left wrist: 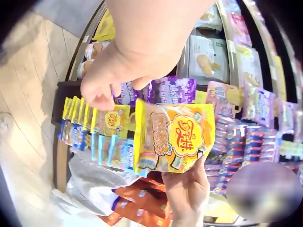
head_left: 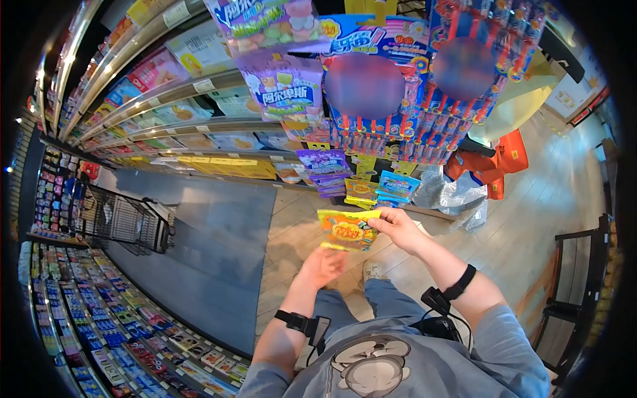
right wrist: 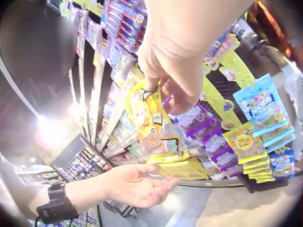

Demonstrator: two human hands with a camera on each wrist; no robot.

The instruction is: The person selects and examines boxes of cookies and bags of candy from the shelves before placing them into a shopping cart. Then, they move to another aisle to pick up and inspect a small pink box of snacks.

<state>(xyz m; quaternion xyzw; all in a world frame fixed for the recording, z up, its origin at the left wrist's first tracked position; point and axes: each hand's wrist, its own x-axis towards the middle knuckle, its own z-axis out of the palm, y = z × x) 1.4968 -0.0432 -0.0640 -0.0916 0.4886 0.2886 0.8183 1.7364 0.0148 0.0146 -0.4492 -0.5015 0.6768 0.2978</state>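
Note:
A yellow and orange candy bag (head_left: 348, 232) with a printed front is held up before the body. My right hand (head_left: 396, 227) pinches its right edge between thumb and fingers, as the right wrist view also shows at the bag's upper end (right wrist: 147, 113). Just below the bag's left part is my left hand (head_left: 323, 266), palm up with relaxed fingers; in the right wrist view that hand (right wrist: 139, 186) lies apart from the bag. Behind the bag, hanging yellow packets (head_left: 361, 192), blue packets (head_left: 397, 187) and purple packets (head_left: 324, 171) fill the end of the rack.
Shelves of packaged snacks (head_left: 199, 86) run along the upper left. Larger purple bags (head_left: 285, 93) and blue candy packs hang overhead. A shopping cart (head_left: 133, 219) stands in the aisle at left. Orange bags (head_left: 507, 159) and silvery wrapping (head_left: 451, 196) lie right of the rack.

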